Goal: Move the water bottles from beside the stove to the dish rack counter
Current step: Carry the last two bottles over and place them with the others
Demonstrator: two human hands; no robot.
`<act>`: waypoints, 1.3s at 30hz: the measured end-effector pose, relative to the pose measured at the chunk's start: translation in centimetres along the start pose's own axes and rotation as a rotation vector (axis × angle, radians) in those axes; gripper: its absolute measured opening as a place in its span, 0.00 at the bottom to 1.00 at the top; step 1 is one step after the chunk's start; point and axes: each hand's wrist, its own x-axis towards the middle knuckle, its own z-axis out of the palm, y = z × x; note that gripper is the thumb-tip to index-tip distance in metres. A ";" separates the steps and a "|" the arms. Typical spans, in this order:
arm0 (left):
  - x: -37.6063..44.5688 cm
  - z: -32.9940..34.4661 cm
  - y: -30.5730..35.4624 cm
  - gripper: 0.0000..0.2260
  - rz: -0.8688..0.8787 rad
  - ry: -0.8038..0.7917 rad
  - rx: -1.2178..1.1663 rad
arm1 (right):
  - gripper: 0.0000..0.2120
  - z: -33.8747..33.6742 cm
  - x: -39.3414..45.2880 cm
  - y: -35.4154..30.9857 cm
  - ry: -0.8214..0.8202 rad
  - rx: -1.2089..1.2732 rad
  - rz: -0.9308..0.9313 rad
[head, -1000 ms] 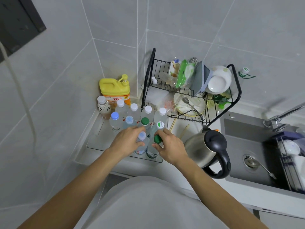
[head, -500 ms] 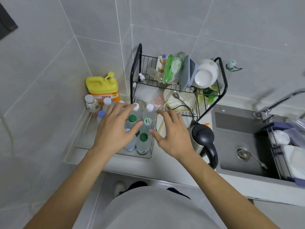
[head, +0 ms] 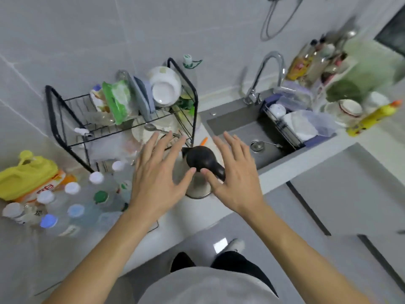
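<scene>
Several clear water bottles [head: 87,200] with white, blue and green caps stand clustered on the counter at the lower left, in front of the black dish rack [head: 122,119]. My left hand [head: 157,174] hovers with fingers spread, just right of the bottles and holding nothing. My right hand [head: 234,172] is also spread and empty, above the counter beside the sink. Between the two hands sits a steel kettle [head: 201,165] with a black lid and handle.
A yellow detergent jug [head: 28,174] lies at the far left. The grey sink [head: 247,132] with its tap [head: 267,69] is to the right, holding a basket of dishes [head: 293,121]. Bottles and bowls crowd the far right counter. The rack holds plates and bowls.
Both hands have let go of the bottles and drawn away to the right, fingers spread. The view has swung right, so the bottles now sit at the lower left.
</scene>
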 end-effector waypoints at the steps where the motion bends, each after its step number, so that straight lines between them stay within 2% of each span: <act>1: 1.0 0.7 1.6 0.33 0.058 -0.025 -0.008 | 0.35 -1.1 -1.1 1.4 0.024 -0.022 0.059; 8: 4.6 6.3 18.1 0.33 0.463 -0.147 -0.039 | 0.35 -9.9 -11.1 12.9 0.277 -0.113 0.485; 14: 3.3 12.0 36.9 0.33 0.745 -0.214 -0.078 | 0.34 -17.6 -24.0 23.8 0.438 -0.141 0.803; 21: -2.9 18.6 58.0 0.35 0.957 -0.353 -0.153 | 0.34 -28.1 -38.5 34.6 0.637 -0.243 1.031; 25: -6.1 21.6 67.1 0.35 1.074 -0.424 -0.196 | 0.34 -31.5 -45.4 39.6 0.710 -0.260 1.175; 32: -5.3 28.6 80.8 0.34 1.182 -0.454 -0.220 | 0.34 -34.9 -52.3 50.0 0.797 -0.255 1.337; 39: -3.9 36.4 97.4 0.34 1.279 -0.509 -0.258 | 0.34 -41.4 -56.9 61.3 0.811 -0.242 1.515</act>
